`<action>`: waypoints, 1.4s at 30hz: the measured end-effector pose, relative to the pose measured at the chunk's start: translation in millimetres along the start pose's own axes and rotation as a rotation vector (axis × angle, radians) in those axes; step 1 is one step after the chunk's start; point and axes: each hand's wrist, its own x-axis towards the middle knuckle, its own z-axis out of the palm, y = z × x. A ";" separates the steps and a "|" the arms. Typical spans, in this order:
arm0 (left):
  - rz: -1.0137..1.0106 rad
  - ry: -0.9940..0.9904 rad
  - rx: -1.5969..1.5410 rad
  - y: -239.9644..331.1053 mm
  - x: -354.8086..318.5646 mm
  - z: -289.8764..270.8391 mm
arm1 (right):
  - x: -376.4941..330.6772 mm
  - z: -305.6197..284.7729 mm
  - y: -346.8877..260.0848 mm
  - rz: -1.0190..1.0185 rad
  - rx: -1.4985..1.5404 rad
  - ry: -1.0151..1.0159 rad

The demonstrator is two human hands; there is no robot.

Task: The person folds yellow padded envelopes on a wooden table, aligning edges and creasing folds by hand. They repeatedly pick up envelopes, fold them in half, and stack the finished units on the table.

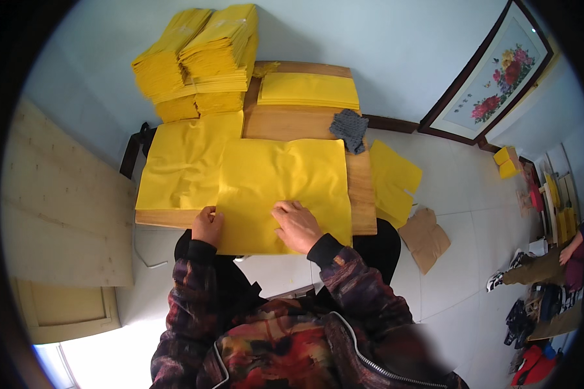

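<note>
A wide yellow sheet [285, 172], slightly rumpled, lies in front of me and hangs a little over the table's near edge. At its lower left edge, my left hand [207, 227] is closed with curled fingers that seem to pinch the sheet's margin; the fingertips are partly hidden. My right hand [297, 225] rests on the sheet near its lower middle, palm down, fingers apart and slightly bent. To the left, partly under this sheet, lies another creased yellow sheet [185, 162]. A flat yellow pile [308, 89] sits at the table's far side.
Tall bundled yellow stacks [198, 55] rise at the far left of the wooden table [285, 122]. A grey cloth [349, 128] lies at its right edge. Yellow sheets [394, 178] and a brown piece [425, 240] are beyond that edge. Another person [542, 266] is at far right.
</note>
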 end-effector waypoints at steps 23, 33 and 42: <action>0.017 0.050 -0.112 -4.0 -6.2 9.4 | 3.6 2.4 8.4 0.092 -0.016 0.130; 0.010 0.102 -0.033 4.6 -10.0 6.0 | 7.2 2.4 0.6 0.006 -0.103 -0.051; 0.027 0.046 -0.099 -9.6 -0.1 6.1 | -28.2 -28.1 32.2 0.021 0.241 0.178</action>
